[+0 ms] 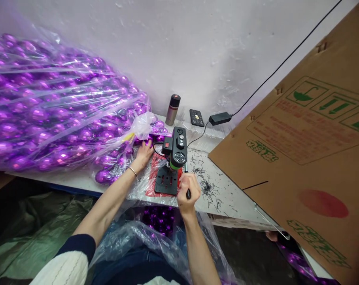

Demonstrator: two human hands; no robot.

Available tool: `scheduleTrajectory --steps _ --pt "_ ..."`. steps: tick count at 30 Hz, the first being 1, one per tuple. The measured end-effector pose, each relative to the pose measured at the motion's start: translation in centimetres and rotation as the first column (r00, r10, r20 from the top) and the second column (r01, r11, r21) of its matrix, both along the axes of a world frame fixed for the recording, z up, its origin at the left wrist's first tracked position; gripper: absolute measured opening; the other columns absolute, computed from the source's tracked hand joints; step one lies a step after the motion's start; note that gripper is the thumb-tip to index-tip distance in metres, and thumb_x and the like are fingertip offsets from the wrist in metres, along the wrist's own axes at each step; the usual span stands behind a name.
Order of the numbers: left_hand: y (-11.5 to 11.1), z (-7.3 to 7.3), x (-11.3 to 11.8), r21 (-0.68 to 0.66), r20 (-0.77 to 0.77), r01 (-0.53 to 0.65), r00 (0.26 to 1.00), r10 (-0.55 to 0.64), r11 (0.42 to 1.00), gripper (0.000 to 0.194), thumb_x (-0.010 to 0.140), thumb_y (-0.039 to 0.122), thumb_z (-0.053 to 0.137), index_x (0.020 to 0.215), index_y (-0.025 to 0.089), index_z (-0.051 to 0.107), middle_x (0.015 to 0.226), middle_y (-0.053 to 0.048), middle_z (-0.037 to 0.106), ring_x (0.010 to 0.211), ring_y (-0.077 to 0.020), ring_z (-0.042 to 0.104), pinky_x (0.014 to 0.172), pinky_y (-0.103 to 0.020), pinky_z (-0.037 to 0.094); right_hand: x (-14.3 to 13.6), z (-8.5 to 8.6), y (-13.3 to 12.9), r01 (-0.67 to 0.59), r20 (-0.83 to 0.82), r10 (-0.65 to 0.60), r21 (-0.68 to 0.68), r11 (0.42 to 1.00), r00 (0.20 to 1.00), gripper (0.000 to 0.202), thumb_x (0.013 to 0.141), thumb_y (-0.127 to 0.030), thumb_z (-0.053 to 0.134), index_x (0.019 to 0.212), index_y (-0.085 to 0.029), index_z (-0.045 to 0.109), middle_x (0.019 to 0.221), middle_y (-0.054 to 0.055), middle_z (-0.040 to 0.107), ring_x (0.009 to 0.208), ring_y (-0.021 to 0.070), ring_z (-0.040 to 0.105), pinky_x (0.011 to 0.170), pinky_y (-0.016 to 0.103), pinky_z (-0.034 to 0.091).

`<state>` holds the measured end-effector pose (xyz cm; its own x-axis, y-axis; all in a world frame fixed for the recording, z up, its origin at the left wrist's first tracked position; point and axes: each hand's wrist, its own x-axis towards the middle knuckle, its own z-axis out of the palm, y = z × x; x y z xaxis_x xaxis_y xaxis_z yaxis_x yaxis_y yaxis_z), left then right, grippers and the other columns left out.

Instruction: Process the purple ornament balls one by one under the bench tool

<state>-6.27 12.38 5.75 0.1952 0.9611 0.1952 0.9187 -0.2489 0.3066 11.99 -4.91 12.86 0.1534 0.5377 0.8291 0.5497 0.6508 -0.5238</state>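
A small black bench press with knobs, round vents and a red switch stands on a dark slotted base plate. My right hand is closed in a fist round its black-ended lever, on the machine's right side. To the left of the machine, my left hand reaches forward with its fingers apart. Its fingertips touch shiny purple balls beside the tied mouth of a clear plastic bag. Whether a ball is between those fingers is hard to make out.
More faceted purple balls fill the big bag at left. A red sheet lies under the base plate. Behind stand a spray can, a phone-like black object and a power adapter. Black clippings and a carton are at right.
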Motion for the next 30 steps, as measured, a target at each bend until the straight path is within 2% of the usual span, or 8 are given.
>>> scheduleTrajectory --steps 5,8,10,12,14,17,23,30 --pt "-2.6 1.7 -1.8 -0.122 0.388 -0.168 0.899 0.203 0.978 0.057 0.082 0.032 0.075 0.135 0.015 0.059 0.125 -0.020 0.068 0.119 -0.0381 0.063 0.104 -0.053 0.049 0.0 0.5 0.0 -0.014 -0.016 0.014 -0.016 1.000 1.000 0.034 0.100 -0.011 0.041 0.069 -0.022 0.044 0.067 -0.002 0.051 0.064 0.0117 0.052 0.060 0.027 0.042" --pt "-6.0 1.1 -1.6 -0.319 0.815 -0.062 0.492 0.307 0.946 0.064 0.072 0.044 0.083 0.127 0.016 0.064 0.118 -0.012 0.073 0.111 -0.0302 0.068 0.104 -0.045 0.050 0.0 1.6 0.2 -0.015 -0.040 0.013 -0.049 0.999 0.999 0.036 0.101 -0.014 0.043 0.066 -0.022 0.043 0.065 -0.002 0.049 0.063 0.0112 0.051 0.060 0.027 0.041" --pt "-8.5 0.2 -0.6 -0.380 0.907 0.060 0.222 0.359 0.923 0.067 0.068 0.047 0.085 0.124 0.016 0.065 0.117 -0.011 0.073 0.109 -0.0276 0.069 0.104 -0.043 0.051 0.0 2.5 0.4 -0.001 -0.053 -0.002 -0.068 0.998 0.999 0.038 0.102 -0.016 0.044 0.065 -0.022 0.043 0.063 -0.003 0.048 0.060 0.0104 0.050 0.059 0.027 0.039" --pt "-10.4 -0.7 0.7 -0.397 0.918 0.144 0.068 0.392 0.906 0.067 0.068 0.048 0.084 0.124 0.017 0.065 0.118 -0.011 0.073 0.109 -0.0272 0.070 0.103 -0.043 0.052 0.0 3.2 0.5 0.013 -0.056 -0.018 -0.084 0.996 0.998 0.039 0.103 -0.018 0.044 0.064 -0.022 0.044 0.062 -0.003 0.048 0.059 0.0100 0.049 0.058 0.027 0.039" --pt "-11.6 -1.5 2.3 -0.389 0.920 0.164 0.020 0.391 0.907 0.065 0.071 0.048 0.082 0.126 0.018 0.065 0.120 -0.011 0.073 0.111 -0.0279 0.069 0.103 -0.044 0.052 0.1 3.4 0.6 0.019 -0.053 -0.024 -0.086 0.996 0.998 0.039 0.103 -0.019 0.043 0.064 -0.022 0.045 0.062 -0.003 0.049 0.059 0.0099 0.049 0.059 0.027 0.039" --pt "-12.0 -2.5 4.1 -0.297 0.949 0.104 0.142 0.281 0.949 0.064 0.075 0.047 0.079 0.130 0.020 0.061 0.127 -0.011 0.071 0.119 -0.0277 0.067 0.107 -0.043 0.050 0.1 2.9 0.4 0.004 -0.041 -0.006 -0.070 0.998 0.999 0.037 0.102 -0.017 0.044 0.065 -0.021 0.045 0.063 -0.003 0.048 0.060 0.0099 0.048 0.060 0.027 0.040" --pt "-12.4 -3.4 5.3 -0.029 0.790 0.045 0.613 -0.005 0.999 0.053 0.083 0.040 0.075 0.130 0.021 0.059 0.131 -0.012 0.068 0.124 -0.0304 0.064 0.110 -0.049 0.048 0.2 2.1 0.0 -0.024 -0.023 0.023 -0.074 0.997 0.999 0.034 0.102 -0.014 0.044 0.068 -0.021 0.047 0.067 -0.002 0.049 0.064 0.0114 0.050 0.061 0.028 0.041" --pt "-12.3 -4.5 5.7 0.113 0.640 0.016 0.763 -0.085 0.994 0.058 0.086 0.035 0.074 0.137 0.019 0.053 0.137 -0.016 0.065 0.131 -0.0335 0.061 0.109 -0.052 0.049 0.3 2.2 -0.1 -0.028 -0.021 0.026 -0.082 0.996 0.999 0.034 0.102 -0.015 0.043 0.069 -0.022 0.047 0.068 -0.002 0.051 0.065 0.0117 0.052 0.062 0.028 0.043"
